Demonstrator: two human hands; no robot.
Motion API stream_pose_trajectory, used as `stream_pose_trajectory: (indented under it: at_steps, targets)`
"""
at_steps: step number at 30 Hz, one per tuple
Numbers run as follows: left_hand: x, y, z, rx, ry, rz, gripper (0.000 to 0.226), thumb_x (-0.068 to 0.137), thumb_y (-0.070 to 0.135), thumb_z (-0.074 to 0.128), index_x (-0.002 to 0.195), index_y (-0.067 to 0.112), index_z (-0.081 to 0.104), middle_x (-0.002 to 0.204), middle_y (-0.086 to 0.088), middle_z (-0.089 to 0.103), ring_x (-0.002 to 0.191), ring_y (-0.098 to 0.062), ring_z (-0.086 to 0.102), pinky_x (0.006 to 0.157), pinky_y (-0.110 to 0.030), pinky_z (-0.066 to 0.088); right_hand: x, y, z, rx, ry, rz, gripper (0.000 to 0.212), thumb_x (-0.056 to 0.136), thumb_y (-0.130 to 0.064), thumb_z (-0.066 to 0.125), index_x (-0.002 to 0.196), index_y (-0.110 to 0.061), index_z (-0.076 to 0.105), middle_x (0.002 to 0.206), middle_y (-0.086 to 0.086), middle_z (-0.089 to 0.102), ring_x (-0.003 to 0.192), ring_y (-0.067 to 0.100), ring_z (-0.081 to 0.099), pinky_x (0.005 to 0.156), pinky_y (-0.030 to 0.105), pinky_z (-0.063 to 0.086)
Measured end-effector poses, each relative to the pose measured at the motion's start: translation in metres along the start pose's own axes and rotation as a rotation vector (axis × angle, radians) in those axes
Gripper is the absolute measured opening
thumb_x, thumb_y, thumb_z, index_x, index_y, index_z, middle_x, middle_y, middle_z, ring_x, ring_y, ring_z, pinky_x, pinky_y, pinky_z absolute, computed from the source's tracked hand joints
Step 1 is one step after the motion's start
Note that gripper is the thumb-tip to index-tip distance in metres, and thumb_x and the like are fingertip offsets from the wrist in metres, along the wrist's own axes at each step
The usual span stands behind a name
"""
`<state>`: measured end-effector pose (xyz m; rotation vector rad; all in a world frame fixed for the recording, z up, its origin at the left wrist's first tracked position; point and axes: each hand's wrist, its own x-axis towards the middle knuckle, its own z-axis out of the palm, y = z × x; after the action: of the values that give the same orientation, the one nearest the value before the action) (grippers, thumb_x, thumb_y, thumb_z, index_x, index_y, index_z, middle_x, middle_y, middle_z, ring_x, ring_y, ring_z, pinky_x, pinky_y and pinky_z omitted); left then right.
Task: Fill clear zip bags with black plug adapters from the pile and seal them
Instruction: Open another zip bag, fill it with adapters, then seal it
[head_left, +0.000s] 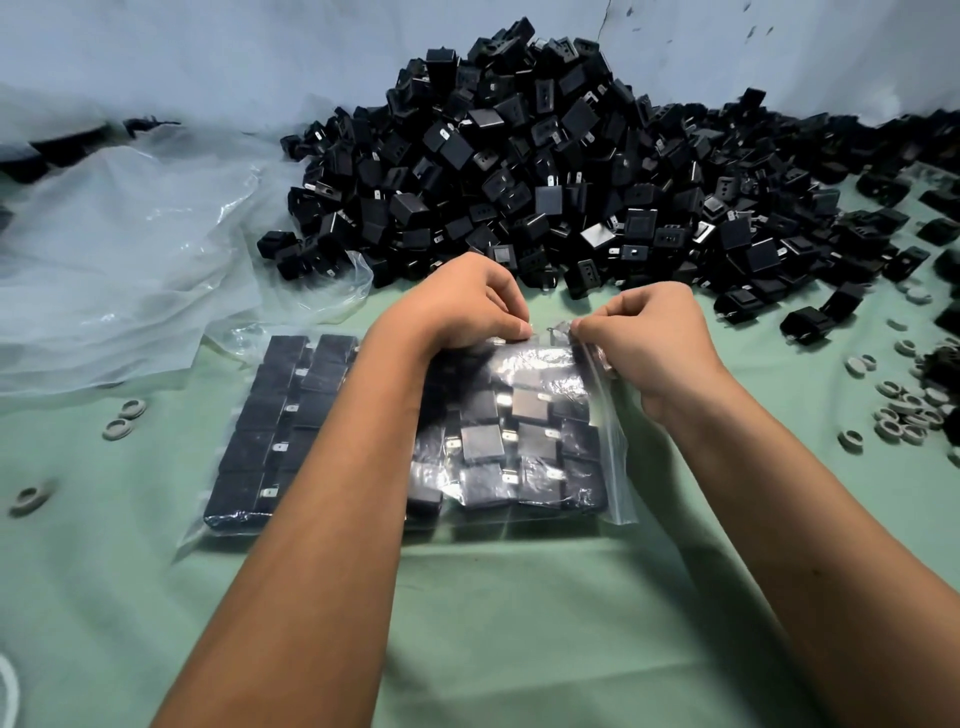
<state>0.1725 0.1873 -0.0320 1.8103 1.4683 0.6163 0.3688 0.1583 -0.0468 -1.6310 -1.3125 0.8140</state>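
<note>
A clear zip bag (540, 441) lies flat on the green table, packed with rows of black plug adapters whose metal prongs show through the plastic. My left hand (467, 306) pinches the bag's far edge near the middle. My right hand (649, 338) pinches the same edge at the far right corner, close beside the left. My left forearm hides the bag's middle. Just beyond both hands rises a big pile of loose black plug adapters (545, 166), spreading to the right.
Crumpled clear plastic sheeting (124, 249) covers the table's left side, reaching the bag's far left corner. Several small grey rings (898, 410) are scattered at the right, and a few more rings (122, 418) at the left. A pale wall stands behind the pile.
</note>
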Motion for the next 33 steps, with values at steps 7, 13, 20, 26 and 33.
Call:
stream_pose_trajectory:
  at_steps: [7, 13, 20, 26, 33]
  targets:
    - [-0.004, 0.004, -0.001, -0.001, 0.008, 0.002, 0.009, 0.082, 0.016, 0.085, 0.084, 0.017, 0.076, 0.076, 0.003, 0.078, 0.072, -0.008, 0.073, 0.075, -0.032, 0.058, -0.011, 0.005, 0.001, 0.084, 0.068, 0.003, 0.025, 0.077, -0.031, 0.086, 0.066, -0.013, 0.073, 0.060, 0.000, 0.069, 0.058, 0.015, 0.060, 0.063, 0.032, 0.051]
    - [-0.006, 0.008, 0.002, 0.032, 0.024, -0.005, 0.010, 0.081, 0.017, 0.086, 0.083, 0.016, 0.076, 0.081, -0.003, 0.078, 0.078, -0.020, 0.074, 0.077, -0.036, 0.059, -0.012, 0.004, 0.004, 0.017, 0.066, 0.018, 0.035, 0.070, -0.042, 0.093, 0.072, -0.012, 0.075, 0.065, 0.003, 0.074, 0.055, 0.015, 0.066, 0.063, 0.033, 0.055]
    - [-0.006, 0.008, 0.002, 0.057, 0.034, -0.019, 0.009, 0.082, 0.021, 0.086, 0.083, 0.020, 0.077, 0.081, 0.003, 0.077, 0.080, -0.011, 0.073, 0.069, -0.025, 0.054, 0.008, -0.006, 0.001, -0.012, -0.123, 0.140, 0.035, 0.075, -0.032, 0.093, 0.073, -0.013, 0.063, 0.064, 0.005, 0.065, 0.045, 0.014, 0.056, 0.048, 0.024, 0.050]
    - [-0.006, 0.009, 0.002, 0.059, 0.035, -0.023, 0.009, 0.082, 0.020, 0.085, 0.083, 0.018, 0.077, 0.081, -0.001, 0.078, 0.077, -0.013, 0.071, 0.067, -0.025, 0.052, 0.011, -0.009, 0.011, -0.074, -0.093, 0.125, 0.023, 0.073, -0.025, 0.092, 0.070, -0.012, 0.074, 0.063, 0.005, 0.068, 0.057, 0.023, 0.057, 0.060, 0.033, 0.045]
    - [-0.004, 0.009, 0.002, 0.070, 0.045, -0.030, 0.010, 0.083, 0.022, 0.085, 0.081, 0.018, 0.076, 0.080, -0.001, 0.076, 0.066, -0.010, 0.065, 0.060, -0.022, 0.046, 0.004, -0.007, 0.014, -0.155, 0.094, 0.034, 0.022, 0.071, -0.031, 0.092, 0.061, -0.021, 0.075, 0.066, -0.006, 0.073, 0.077, 0.019, 0.072, 0.075, 0.037, 0.060]
